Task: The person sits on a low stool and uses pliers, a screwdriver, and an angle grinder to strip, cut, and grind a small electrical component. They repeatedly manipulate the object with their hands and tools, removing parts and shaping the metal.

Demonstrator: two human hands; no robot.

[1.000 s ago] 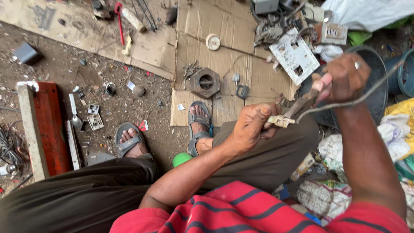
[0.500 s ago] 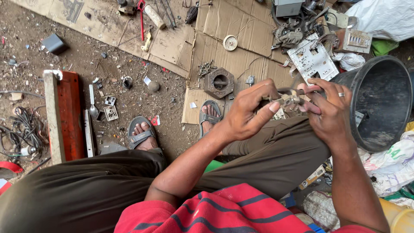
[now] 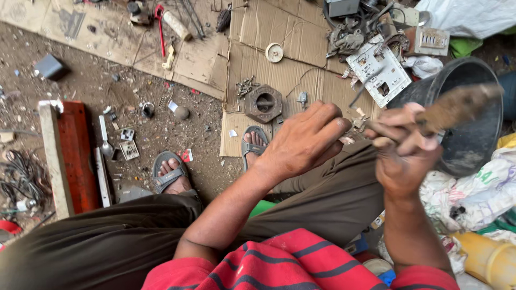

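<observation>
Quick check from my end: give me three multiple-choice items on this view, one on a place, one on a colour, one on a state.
1. Where is the black bucket?
A. under the right hand
B. beside the red block
C. on the shirt

2. What colour is the block at left?
A. blue
B. red
C. yellow

3. How is the left hand?
A. flat on the ground
B. fingers curled, pinching a small part
C. inside the bucket

Answers: 1 A, the bucket sits just beyond and below that hand; 2 B, its top face is red; 3 B, its fingertips close on a small piece.
</observation>
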